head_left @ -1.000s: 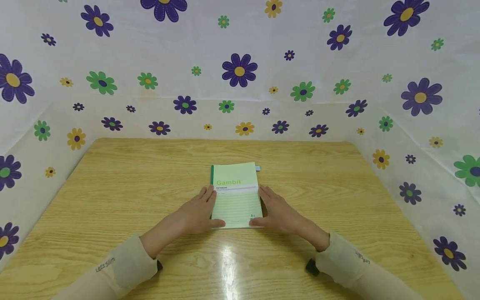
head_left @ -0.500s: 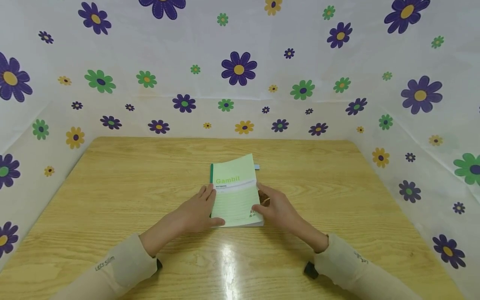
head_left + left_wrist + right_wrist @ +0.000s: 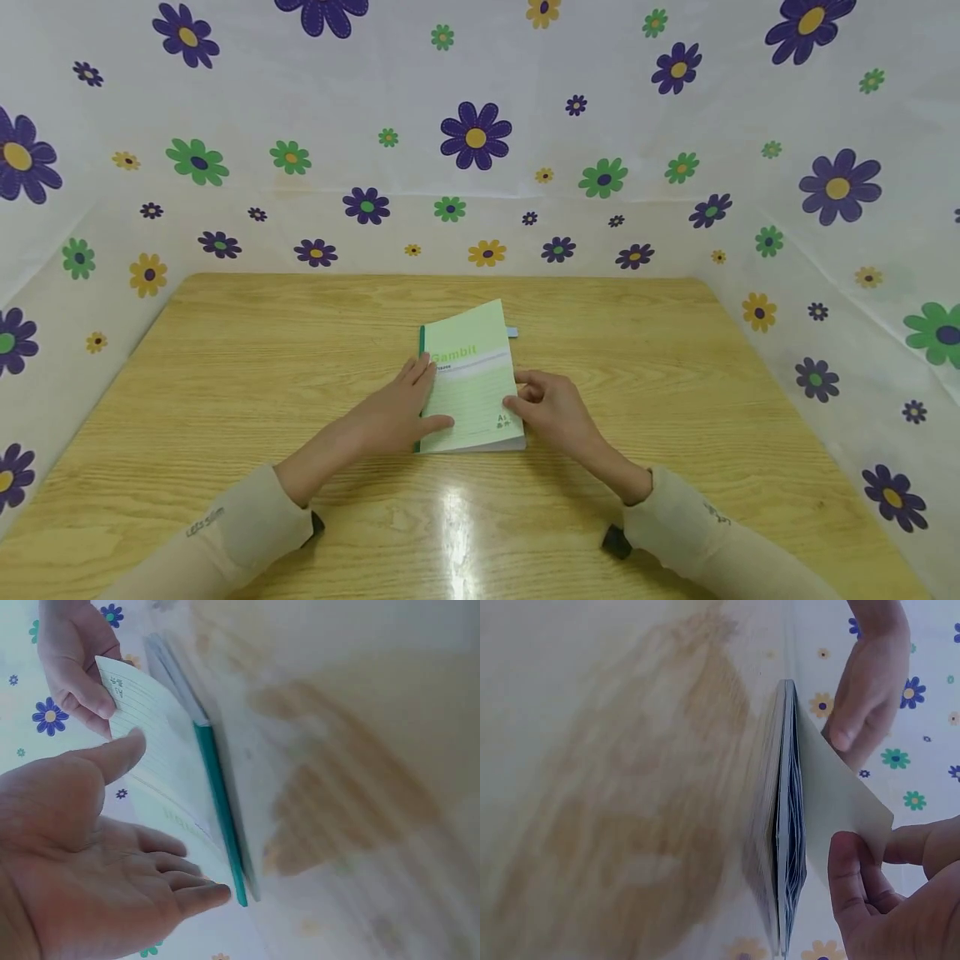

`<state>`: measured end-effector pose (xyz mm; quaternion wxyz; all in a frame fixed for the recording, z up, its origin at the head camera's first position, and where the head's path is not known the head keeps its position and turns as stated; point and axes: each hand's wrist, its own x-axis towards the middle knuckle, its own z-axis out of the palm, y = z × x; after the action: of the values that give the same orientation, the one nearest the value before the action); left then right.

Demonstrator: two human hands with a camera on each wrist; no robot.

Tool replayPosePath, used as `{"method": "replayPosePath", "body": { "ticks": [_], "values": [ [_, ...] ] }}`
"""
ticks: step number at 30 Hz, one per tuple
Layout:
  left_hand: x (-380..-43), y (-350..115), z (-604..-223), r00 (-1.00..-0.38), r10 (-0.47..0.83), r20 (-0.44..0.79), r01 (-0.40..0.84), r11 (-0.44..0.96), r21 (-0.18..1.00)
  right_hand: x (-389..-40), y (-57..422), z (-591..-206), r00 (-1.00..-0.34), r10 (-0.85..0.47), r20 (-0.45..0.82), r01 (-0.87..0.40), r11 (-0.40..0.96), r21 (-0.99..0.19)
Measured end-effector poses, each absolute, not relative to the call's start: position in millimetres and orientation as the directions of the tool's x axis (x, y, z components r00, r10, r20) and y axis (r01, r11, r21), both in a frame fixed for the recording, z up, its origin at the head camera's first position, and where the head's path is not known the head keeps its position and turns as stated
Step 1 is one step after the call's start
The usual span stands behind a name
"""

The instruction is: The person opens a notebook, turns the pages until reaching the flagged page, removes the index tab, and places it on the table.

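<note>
A pale green notebook [image 3: 468, 400] with a dark green spine lies on the wooden table, the word "Gambit" on its front. My right hand [image 3: 553, 410] pinches the right edge of the front cover between thumb and fingers, and that edge stands raised off the pages. In the right wrist view the lifted cover [image 3: 844, 799] bends away from the page block [image 3: 784, 825]. Over the spine side, my left hand [image 3: 397, 412] has its fingers extended and thumb spread above the cover. The left wrist view shows the left palm [image 3: 97, 847] beside the green spine [image 3: 220, 810].
A small light blue tab [image 3: 512, 332] sticks out past the notebook's upper right edge. The wooden table [image 3: 300, 350] is enclosed by white cloth [image 3: 337, 125] printed with flowers at the back and sides. Dark wrist straps [image 3: 617, 542] show below the sleeves.
The right hand has gone from lying along the notebook's edge to pinching the cover, which has risen on its right side. The left hand has shifted slightly up, its thumb higher on the cover.
</note>
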<state>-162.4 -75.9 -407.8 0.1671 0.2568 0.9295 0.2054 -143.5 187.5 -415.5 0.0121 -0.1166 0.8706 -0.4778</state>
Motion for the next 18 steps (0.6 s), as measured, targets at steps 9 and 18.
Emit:
{"method": "replayPosePath", "body": {
  "ticks": [9, 18],
  "values": [
    [-166, -64, -389, -0.844, 0.536, -0.036, 0.407, 0.682, 0.608, -141, 179, -407, -0.972, -0.204, 0.115, -0.195, 0.43, -0.882],
    [-172, -65, -365, -0.885, 0.46, 0.069, 0.374, 0.617, 0.693, -140, 162, -393, -0.932, -0.324, 0.164, -0.25, 0.248, -0.936]
  ]
}}
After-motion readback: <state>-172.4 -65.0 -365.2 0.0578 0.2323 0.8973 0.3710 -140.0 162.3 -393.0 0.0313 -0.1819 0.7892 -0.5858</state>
